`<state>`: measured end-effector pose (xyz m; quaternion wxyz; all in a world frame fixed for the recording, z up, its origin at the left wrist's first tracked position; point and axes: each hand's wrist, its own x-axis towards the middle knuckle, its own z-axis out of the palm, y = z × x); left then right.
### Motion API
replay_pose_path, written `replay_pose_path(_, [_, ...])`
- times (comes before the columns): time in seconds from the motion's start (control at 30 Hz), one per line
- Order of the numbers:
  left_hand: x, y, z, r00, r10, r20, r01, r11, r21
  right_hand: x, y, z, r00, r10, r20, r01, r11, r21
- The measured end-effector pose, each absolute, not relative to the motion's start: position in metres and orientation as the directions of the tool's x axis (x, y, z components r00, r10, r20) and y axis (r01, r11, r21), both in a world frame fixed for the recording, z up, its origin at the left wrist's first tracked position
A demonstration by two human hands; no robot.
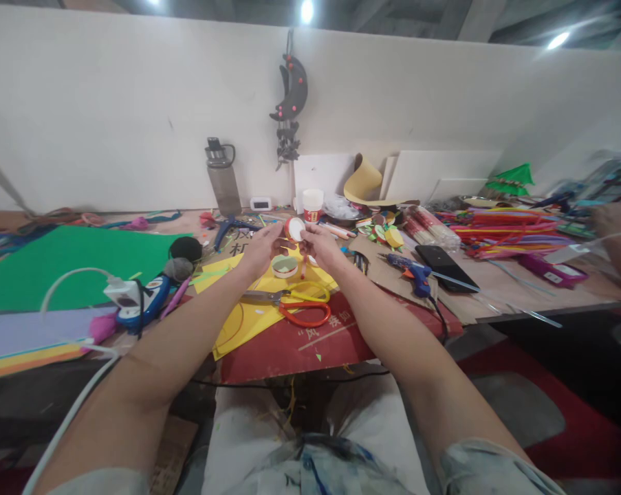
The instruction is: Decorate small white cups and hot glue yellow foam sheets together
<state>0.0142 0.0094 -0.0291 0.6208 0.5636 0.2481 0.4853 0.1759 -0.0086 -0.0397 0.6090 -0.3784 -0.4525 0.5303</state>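
Over the middle of the table, my left hand [263, 249] and my right hand [323, 246] are both closed on a small round piece [295, 229] with a white face and a red rim. It looks like the cut-off end of a paper cup. Just below my hands, a short pale cup-like ring [284, 267] rests on a yellow sheet [227, 323]. Nearer to me lie scissors [304, 313] with one yellow and one red handle, their blades pointing left. Behind my hands stands a red and white paper cup [313, 204].
A glue gun [418, 278] with its cord and a black phone [447, 268] lie to the right, before bundled pipe cleaners [511, 230]. Green felt [78, 265] and a plugged power strip [145, 302] are at left. A water bottle [223, 182] stands at the back. Another person's arm [619, 234] shows far right.
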Motion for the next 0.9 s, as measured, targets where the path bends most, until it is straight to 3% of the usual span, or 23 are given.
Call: replay_pose_path(0.9, [0.0129,0.0053,-0.0228,0.423,0.897,0.126,-0.296,0.005,0.955,0.1783,-0.0022,-0.0478,0.047,0.978,0.201,-0.201,0.206,-0.958])
